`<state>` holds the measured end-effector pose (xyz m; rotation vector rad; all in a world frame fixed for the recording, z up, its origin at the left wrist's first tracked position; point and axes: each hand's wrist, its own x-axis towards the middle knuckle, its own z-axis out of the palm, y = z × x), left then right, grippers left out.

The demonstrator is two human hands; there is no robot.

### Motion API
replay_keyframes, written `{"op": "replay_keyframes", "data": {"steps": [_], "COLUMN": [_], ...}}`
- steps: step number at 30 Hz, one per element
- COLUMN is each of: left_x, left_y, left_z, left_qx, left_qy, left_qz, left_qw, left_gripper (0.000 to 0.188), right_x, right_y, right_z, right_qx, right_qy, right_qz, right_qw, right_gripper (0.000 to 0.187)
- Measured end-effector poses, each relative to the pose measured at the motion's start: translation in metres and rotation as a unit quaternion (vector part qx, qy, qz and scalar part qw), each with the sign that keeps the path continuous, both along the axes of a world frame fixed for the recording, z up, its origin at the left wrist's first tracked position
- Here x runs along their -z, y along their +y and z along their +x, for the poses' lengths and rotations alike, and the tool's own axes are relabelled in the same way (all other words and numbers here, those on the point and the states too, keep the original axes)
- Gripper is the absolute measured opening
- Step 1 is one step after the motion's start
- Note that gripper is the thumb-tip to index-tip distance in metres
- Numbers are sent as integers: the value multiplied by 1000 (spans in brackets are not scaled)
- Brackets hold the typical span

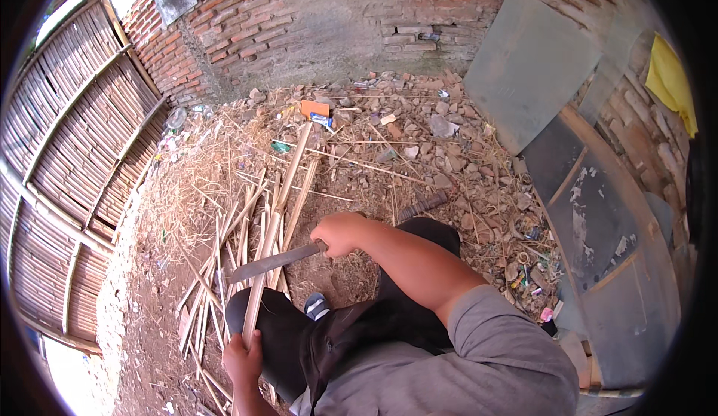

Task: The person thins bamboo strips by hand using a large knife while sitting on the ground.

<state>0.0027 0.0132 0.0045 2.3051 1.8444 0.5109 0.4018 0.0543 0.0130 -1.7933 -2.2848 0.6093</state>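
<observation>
My right hand point(340, 233) is closed round the handle of a machete point(275, 262), its long dark blade pointing left. The blade lies across a long pale bamboo strip point(255, 305), apparently touching it; the exact contact is hard to make out. My left hand point(242, 356) grips the lower end of that strip beside my bent left knee point(273, 341). From there the strip slants up and away over the ground. Several other split bamboo strips point(203, 319) lie loosely crossed on the dirt to the left and under the blade.
Stones and litter point(441, 147) cover the ground ahead, with dry straw point(187, 161) at left. A brick wall point(321, 23) closes off the back. A bamboo-slat panel point(82, 139) stands on the left. Sheet panels point(535, 64) and a worn dark door-like board point(598, 221) lean at right.
</observation>
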Motion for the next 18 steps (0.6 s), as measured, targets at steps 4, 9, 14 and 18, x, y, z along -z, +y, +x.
{"op": "replay_keyframes", "data": {"steps": [4, 9, 14, 18], "left_x": [5, 0, -7, -6], "left_y": [0, -2, -4, -1], "left_z": [-4, 0, 3, 0], "left_qx": [-11, -9, -7, -8], "left_qy": [-26, -51, -26, -14], "left_qz": [-5, -15, -14, -24], "left_qw": [1000, 999, 1000, 1000], "left_gripper": [54, 54, 53, 53], "right_x": [-4, -3, -1, -8], "right_y": [5, 5, -1, -1], "right_z": [20, 41, 15, -4], "right_qx": [110, 196, 80, 1], "right_qy": [41, 92, 30, -11], "right_qz": [16, 16, 3, -33], "right_qw": [993, 976, 996, 999], "right_gripper": [29, 39, 40, 37]}}
